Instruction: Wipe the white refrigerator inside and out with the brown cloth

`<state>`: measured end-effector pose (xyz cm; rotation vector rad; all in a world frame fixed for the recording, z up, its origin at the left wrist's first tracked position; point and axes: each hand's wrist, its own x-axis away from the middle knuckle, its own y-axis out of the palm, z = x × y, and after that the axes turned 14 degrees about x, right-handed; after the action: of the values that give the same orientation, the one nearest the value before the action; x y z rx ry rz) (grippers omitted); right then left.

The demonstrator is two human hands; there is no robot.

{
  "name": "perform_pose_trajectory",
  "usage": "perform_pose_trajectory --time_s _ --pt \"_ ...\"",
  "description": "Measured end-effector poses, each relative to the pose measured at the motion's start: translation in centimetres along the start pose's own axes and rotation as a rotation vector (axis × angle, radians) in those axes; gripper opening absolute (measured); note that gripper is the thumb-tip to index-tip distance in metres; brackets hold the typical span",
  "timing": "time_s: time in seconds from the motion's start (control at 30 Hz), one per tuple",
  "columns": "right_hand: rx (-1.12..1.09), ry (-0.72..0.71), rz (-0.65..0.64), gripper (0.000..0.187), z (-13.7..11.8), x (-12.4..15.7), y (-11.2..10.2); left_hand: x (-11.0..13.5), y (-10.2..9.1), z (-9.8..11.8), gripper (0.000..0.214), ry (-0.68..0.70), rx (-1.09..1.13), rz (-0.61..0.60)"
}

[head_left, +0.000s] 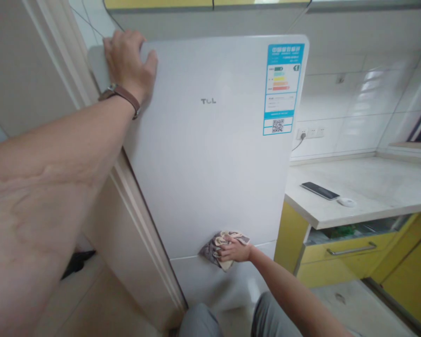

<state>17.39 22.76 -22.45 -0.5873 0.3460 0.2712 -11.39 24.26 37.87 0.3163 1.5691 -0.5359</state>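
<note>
A white refrigerator with a TCL logo stands upright in front of me. My left hand, with a brown-strapped watch on its wrist, rests on the fridge's top left corner; its thumb is spread from the fingers and nothing is in it. Low on the door, my right hand grips a patterned cloth and presses it against the surface, near the seam between the upper and lower doors. A blue and white energy label sticks to the upper right of the door.
To the right is a pale countertop with a dark flat device and a small white object on it. Below is a yellow drawer with a metal handle. Yellow cabinets hang overhead. A door frame runs close along the fridge's left side.
</note>
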Motion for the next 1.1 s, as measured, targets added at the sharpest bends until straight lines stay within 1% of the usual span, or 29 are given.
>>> perform_pose_trajectory --time_s 0.07,0.17,0.23,0.3,0.37,0.4,0.47,0.53,0.6,0.63,0.7,0.73,0.77,0.8,0.87,0.93,1.0,1.1 --pt "-0.032 -0.034 -0.013 0.031 0.9 2.4 -1.3 0.0 0.0 -0.1 0.047 0.014 0.006 0.004" --pt "-0.076 -0.067 -0.112 0.041 4.2 4.4 -4.4 0.0 0.0 0.0 0.043 0.030 0.008 0.013" --pt "-0.076 -0.078 -0.180 0.047 7.5 4.3 -6.7 0.1 -0.2 0.1 0.039 0.027 0.001 -0.005" --pt "-0.057 -0.083 -0.217 0.051 11.7 3.2 -9.2 0.2 -0.3 0.3 0.037 0.010 -0.002 -0.033" --pt "-0.030 -0.059 -0.263 0.055 16.6 1.3 -12.0 0.2 -0.3 0.4 0.037 -0.012 -0.003 -0.053" --pt "-0.013 -0.026 -0.319 0.058 19.3 0.1 -13.6 0.2 -0.3 0.3 0.038 -0.021 -0.003 -0.054" --pt "0.057 0.083 -0.391 0.061 24.9 -2.9 -17.3 0.1 -0.2 0.2 0.041 -0.030 0.005 -0.059" --pt "0.175 0.212 -0.415 0.065 30.6 -6.4 -21.2 0.0 -0.2 0.1 0.043 -0.037 0.022 -0.067" --pt "0.303 0.398 -0.381 0.073 35.8 -10.6 -24.8 -0.1 -0.3 0.0 0.046 -0.050 0.045 -0.088" --pt "0.356 0.498 -0.346 0.074 38.0 -12.9 -26.3 -0.2 -0.4 0.1 0.047 -0.058 0.057 -0.098" --pt "0.426 0.715 -0.261 0.074 41.5 -17.4 -28.2 -0.2 -0.6 0.2 0.051 -0.077 0.085 -0.123" --pt "0.443 0.819 -0.218 0.074 42.6 -19.5 -28.6 -0.2 -0.8 0.2 0.052 -0.087 0.100 -0.136" --pt "0.448 0.892 -0.184 0.075 43.4 -21.4 -28.7 -0.2 -0.9 0.3 0.054 -0.096 0.115 -0.148" --pt "0.447 0.932 -0.164 0.076 43.7 -23.1 -28.5 -0.2 -1.0 0.3 0.055 -0.103 0.127 -0.156" --pt "0.446 0.942 -0.155 0.079 43.5 -25.2 -27.5 -0.2 -1.1 0.4 0.057 -0.105 0.141 -0.162" --pt "0.452 0.918 -0.165 0.082 42.8 -26.0 -26.6 -0.3 -1.1 0.4 0.057 -0.101 0.133 -0.152" --pt "0.447 0.893 -0.175 0.083 42.4 -25.8 -26.2 -0.3 -1.0 0.3 0.057 -0.092 0.118 -0.141" --pt "0.412 0.829 -0.199 0.085 42.8 -24.7 -26.8 -0.4 -0.7 0.2 0.057 -0.085 0.115 -0.128"
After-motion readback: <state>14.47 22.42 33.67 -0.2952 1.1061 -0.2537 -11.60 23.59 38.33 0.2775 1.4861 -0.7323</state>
